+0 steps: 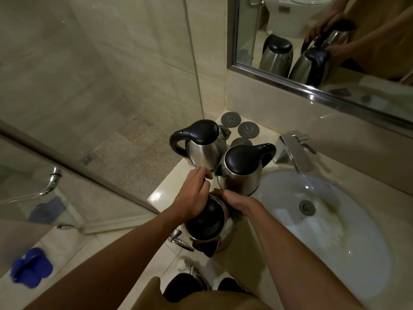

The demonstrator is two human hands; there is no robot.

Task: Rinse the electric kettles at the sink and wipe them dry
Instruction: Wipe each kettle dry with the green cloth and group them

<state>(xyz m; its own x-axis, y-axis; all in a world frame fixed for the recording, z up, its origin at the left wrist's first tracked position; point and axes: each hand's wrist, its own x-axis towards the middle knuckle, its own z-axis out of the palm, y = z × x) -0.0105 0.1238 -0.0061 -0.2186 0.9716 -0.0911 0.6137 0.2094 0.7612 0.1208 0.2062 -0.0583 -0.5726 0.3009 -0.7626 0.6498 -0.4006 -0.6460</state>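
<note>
Three steel electric kettles with black lids are in view. The far kettle (202,145) and the middle kettle (242,170) stand upright on the counter to the left of the white sink (348,240). The near kettle (209,228) is tilted at the counter's front edge, its spout toward me. My left hand (193,195) grips it at its far, handle end. My right hand (238,202) curls over its upper right side, holding what looks like a dark cloth (233,214) against the steel.
Three grey round kettle bases (248,129) lie at the counter's back corner. A chrome tap (295,153) stands behind the basin. A mirror (335,41) hangs above. A glass shower door (67,130) is on the left. A blue object (31,267) lies on the floor.
</note>
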